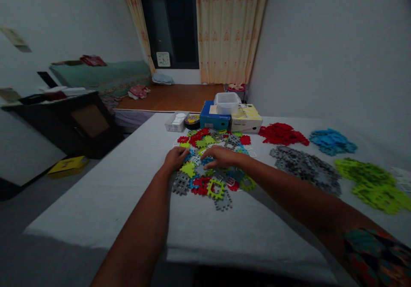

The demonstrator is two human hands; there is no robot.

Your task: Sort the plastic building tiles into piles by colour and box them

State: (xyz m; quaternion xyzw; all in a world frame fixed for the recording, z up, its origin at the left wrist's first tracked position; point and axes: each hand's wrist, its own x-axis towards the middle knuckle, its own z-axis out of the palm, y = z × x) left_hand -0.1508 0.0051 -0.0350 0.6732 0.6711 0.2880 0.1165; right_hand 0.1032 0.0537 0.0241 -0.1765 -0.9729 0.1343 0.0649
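A mixed heap of flat plastic interlocking tiles (212,180) in red, green, blue, grey and white lies on the grey-covered table (105,197). My left hand (176,157) rests on the heap's left side with its fingers curled down onto the tiles. My right hand (221,156) lies across the middle of the heap, fingers bent and pointing left, their tips close to a white tile and a blue one. What either hand grips, if anything, is hidden under the fingers.
Sorted piles lie to the right: red tiles (282,134), blue tiles (332,141), grey tiles (306,167), green tiles (375,185). Behind the heap stand a blue box (213,119), a clear tub (227,102), a yellow-white box (248,118) and a white box (176,122). A bed platform lies beyond.
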